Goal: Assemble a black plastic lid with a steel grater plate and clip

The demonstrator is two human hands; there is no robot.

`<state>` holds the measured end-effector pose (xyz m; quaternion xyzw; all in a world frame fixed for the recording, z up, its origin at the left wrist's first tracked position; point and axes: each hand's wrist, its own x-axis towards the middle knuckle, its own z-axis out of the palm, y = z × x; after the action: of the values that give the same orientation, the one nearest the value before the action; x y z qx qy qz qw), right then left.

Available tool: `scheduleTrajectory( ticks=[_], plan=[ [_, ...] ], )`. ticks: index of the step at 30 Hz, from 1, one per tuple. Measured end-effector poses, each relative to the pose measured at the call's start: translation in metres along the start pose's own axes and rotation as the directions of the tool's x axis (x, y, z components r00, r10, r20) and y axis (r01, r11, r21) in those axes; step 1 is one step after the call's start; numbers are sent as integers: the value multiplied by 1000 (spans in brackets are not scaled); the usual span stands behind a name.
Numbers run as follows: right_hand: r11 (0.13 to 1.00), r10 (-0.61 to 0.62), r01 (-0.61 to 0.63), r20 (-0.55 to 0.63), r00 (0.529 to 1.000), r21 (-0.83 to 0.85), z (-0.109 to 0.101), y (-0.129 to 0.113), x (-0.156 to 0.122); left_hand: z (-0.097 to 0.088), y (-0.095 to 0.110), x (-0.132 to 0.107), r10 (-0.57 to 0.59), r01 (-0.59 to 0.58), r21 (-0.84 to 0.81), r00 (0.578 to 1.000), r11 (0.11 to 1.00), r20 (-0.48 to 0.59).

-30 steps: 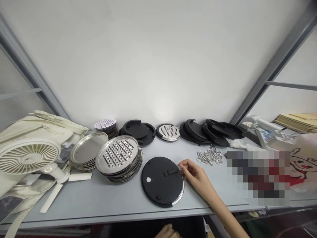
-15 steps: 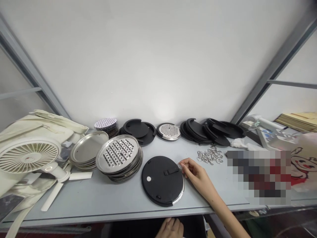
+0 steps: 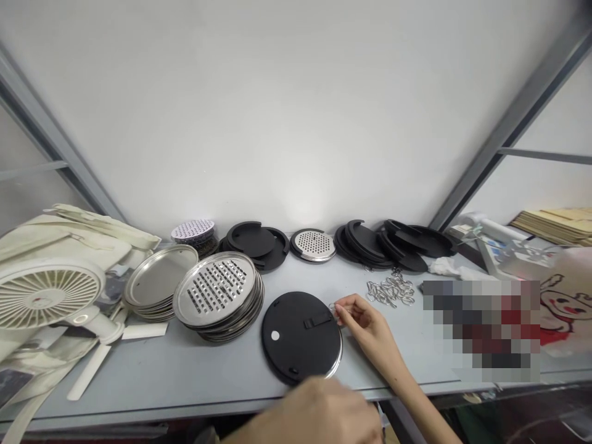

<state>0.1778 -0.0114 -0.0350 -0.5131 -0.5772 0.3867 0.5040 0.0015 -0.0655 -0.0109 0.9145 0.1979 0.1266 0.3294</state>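
Observation:
A round black disc lies on the table with a raised tab, a white dot and a silvery rim at its right edge. At that edge my right hand is closed in a pinch on a small metal wire loop, close to the end of the tab. My left hand is in the foreground, over the table's front edge and in front of the disc's lower rim. Motion smears it, and its fingers are hidden from me. Several loose wire loops lie in a pile beyond my right hand.
Left of the disc stand a stack of perforated metal grater plates and a stack of plain metal discs. Black holders and a grater disc line the back. A white fan is far left, a printed bag far right.
My left hand has risen from below the table edge to the front of the disc. My right hand stays at the disc's edge with the wire loop. The view has shifted slightly.

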Motion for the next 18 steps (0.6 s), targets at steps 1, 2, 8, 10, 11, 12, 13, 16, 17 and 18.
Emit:
scheduleTrajectory(
  ticks=[1,2,8,10,11,12,13,16,17,18],
  plan=[
    [1000,-6,6,-9,1000,-16,2,-1,0,-18,0,4,-26,39,95,991,995,-130],
    [999,-11,10,-17,1000,-33,4,-2,1,-33,-2,8,-60,101,164,970,981,-237],
    [998,-2,3,13,1000,-64,11,-6,2,-55,-42,33,-189,328,302,892,895,-411],
    [996,8,-6,17,1000,-85,10,-5,-1,-53,-48,36,-173,305,312,905,900,-388],
    [995,8,-7,15,1000,-102,9,-4,-3,-52,-50,37,-163,293,316,911,902,-379],
    [993,5,-3,12,1000,-120,8,-3,-4,-52,-50,38,-155,283,321,916,904,-371],
    [991,1,0,10,1000,-136,7,-2,-6,-52,-51,38,-146,273,329,920,904,-363],
    [987,12,-9,19,1000,-160,4,0,-10,-54,-51,39,-127,246,350,936,904,-329],
    [987,23,-19,24,999,-160,4,0,-11,-54,-51,40,-129,244,351,938,904,-322],
    [987,34,-29,30,999,-157,3,0,-11,-54,-52,40,-133,248,351,938,903,-320]
  ],
)
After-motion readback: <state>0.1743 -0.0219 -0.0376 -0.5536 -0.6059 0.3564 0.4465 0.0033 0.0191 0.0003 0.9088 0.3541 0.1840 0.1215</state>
